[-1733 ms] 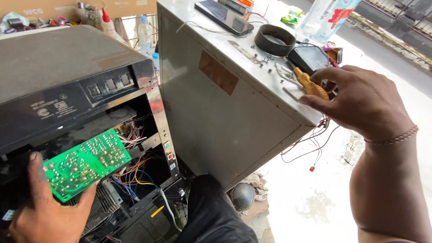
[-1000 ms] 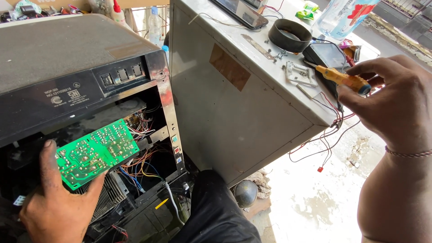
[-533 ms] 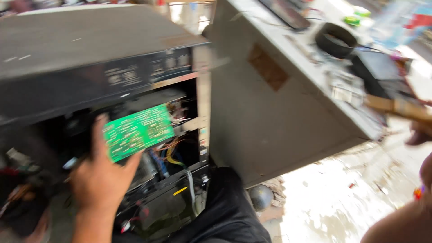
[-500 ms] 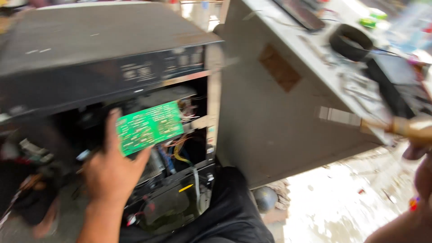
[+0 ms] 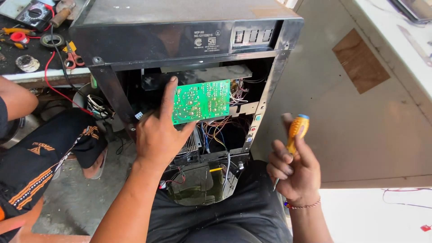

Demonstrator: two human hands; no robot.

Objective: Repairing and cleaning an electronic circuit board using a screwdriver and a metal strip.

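1. The green circuit board (image 5: 201,101) sits tilted in the open front cavity of a black appliance (image 5: 184,33), solder side facing out, just under the dark panel that carries a row of small switches.
2. The left hand (image 5: 158,135) holds the board at its lower left corner: the forefinger runs up along the board's left edge, the thumb presses at its bottom edge, and the other fingers are curled loosely below.
3. A bundle of coloured wires (image 5: 216,130) hangs from the board's underside and right side into the cavity, beside a ribbed metal heat sink (image 5: 192,143) just behind the left thumb.
4. The right hand (image 5: 292,168) is well apart from the board, in front of the appliance's lower right corner. Its fingers are wrapped closed around a screwdriver (image 5: 294,131) with an orange handle and blue cap; the handle points up and the thin shaft pokes out below the palm. A beaded bracelet (image 5: 302,206) circles the wrist.
5. To the right stands a large grey metal cabinet (image 5: 360,117) with a brown patch on its side.
6. At upper left a dark tabletop (image 5: 13,63) carries a multimeter (image 5: 32,13), red-handled scissors (image 5: 72,59), a roll of tape (image 5: 48,40) and a red lead trailing down over the edge.
7. Another person's leg in black shorts with orange stripes (image 5: 40,157) lies at lower left on the concrete floor.
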